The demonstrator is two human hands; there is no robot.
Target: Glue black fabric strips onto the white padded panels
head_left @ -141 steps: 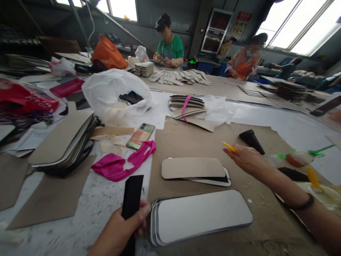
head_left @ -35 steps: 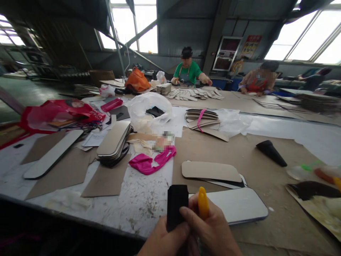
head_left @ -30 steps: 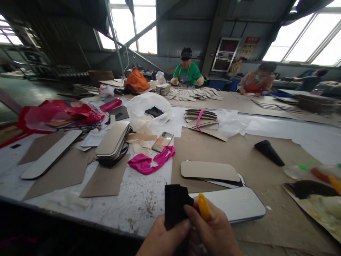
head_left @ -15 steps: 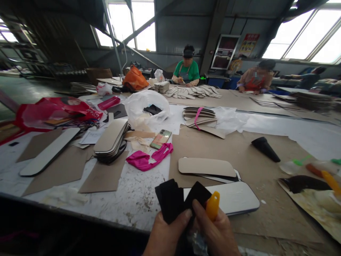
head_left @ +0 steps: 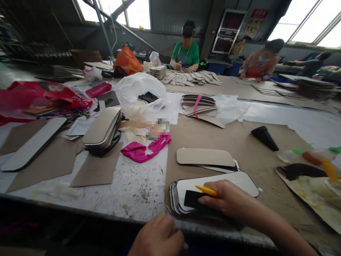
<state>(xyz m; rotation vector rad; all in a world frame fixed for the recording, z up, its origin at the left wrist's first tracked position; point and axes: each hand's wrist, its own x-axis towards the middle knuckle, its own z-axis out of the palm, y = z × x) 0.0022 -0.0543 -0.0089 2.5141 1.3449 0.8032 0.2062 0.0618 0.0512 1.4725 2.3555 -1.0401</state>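
Note:
My right hand [head_left: 226, 197] is closed on a flat black piece of material [head_left: 192, 199] and a yellow-handled tool [head_left: 206, 191], whose working end I cannot see. It is over the near end of a stack of white, dark-edged, rounded panels [head_left: 213, 183]; the black piece lies across the top panel or just above it. Low in the view, by the table's front edge, my left hand [head_left: 160, 234] is closed with curled fingers, and what it holds, if anything, is hidden. Just behind the stack are beige rounded panels [head_left: 205, 157].
Left of the stack are a pink cloth strip [head_left: 145, 151] and a pile of beige panels [head_left: 102, 128]. A black cone-shaped object [head_left: 264, 138] and a glue-stained sheet [head_left: 314, 199] lie on the right. Across the table, a person in green [head_left: 186, 53] works beside another person [head_left: 262, 60].
My hands, together over the black pieces before, have parted. The right went to the panel stack with one black piece and the yellow-handled tool; the left dropped toward me. The view tilted down.

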